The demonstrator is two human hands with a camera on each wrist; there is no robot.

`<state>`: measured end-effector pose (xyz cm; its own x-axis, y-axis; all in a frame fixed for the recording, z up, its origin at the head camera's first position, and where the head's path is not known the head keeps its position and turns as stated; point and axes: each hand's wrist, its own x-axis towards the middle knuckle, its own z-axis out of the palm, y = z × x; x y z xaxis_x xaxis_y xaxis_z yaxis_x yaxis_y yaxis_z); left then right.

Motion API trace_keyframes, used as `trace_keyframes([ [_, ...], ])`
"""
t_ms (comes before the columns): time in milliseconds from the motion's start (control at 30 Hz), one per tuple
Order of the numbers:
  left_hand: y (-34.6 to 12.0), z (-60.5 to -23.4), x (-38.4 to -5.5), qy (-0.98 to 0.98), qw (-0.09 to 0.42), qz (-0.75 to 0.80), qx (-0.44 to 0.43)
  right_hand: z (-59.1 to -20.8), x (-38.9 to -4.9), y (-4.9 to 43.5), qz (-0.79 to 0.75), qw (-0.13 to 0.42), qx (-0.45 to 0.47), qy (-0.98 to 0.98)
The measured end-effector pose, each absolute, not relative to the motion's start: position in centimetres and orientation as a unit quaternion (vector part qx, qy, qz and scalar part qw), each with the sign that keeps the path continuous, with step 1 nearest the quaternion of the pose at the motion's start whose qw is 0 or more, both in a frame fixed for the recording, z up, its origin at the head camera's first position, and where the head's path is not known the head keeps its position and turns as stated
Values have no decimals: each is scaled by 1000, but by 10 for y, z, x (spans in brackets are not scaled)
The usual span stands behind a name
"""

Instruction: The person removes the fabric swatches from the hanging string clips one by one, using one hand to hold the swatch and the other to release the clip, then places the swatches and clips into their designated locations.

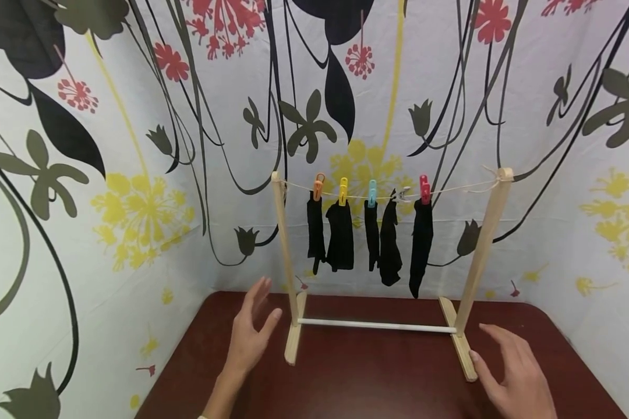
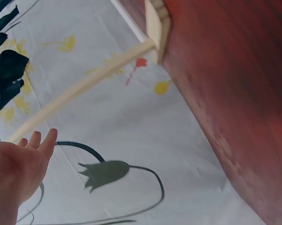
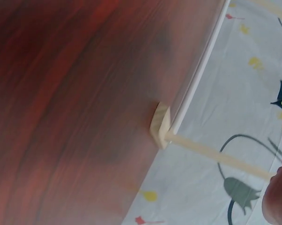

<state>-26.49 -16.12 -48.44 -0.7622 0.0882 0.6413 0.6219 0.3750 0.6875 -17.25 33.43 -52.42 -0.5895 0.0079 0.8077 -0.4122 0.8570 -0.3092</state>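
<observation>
A small wooden drying rack (image 1: 474, 262) stands on the table, with a string line (image 1: 472, 187) between its two posts. Several small black cloth pieces (image 1: 340, 235) hang from it by coloured clothespins (image 1: 343, 192), among them an orange, a yellow, a blue and a red one. My left hand (image 1: 247, 334) is held beside the left post, fingers spread and holding nothing; the left wrist view shows that post (image 2: 85, 86) beyond the fingertips. At the right foot, my right hand (image 1: 519, 372) has loosely bent fingers and nothing in its grasp, its thumb at the foot's near end (image 1: 469, 369).
The dark red-brown table (image 1: 372, 372) has flower-patterned cloth (image 1: 230, 203) behind it and on both sides. A white rod (image 1: 377, 325) joins the rack's two feet low down.
</observation>
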Motion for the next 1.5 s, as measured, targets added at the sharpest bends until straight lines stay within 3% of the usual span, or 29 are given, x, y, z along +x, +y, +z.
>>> trace_keyframes([
  [333, -126, -472, -277, -750, 239, -561, -258, -509, -193, 298, 279, 435, 170, -839],
  [567, -95, -469, -279, -731, 134, -626, -236, -495, -208, 265, 283, 461, 211, -814],
  [700, -80, -465, -288, -720, 105, -652, -215, -488, -215, 245, 299, 478, 237, -791],
  [900, -70, -445, -306, -700, 116, -676, -197, -477, -225, 216, 309, 509, 275, -755],
  [1500, -51, -428, -351, -639, 158, -741, -130, -464, -230, 172, 329, 474, 262, -774],
])
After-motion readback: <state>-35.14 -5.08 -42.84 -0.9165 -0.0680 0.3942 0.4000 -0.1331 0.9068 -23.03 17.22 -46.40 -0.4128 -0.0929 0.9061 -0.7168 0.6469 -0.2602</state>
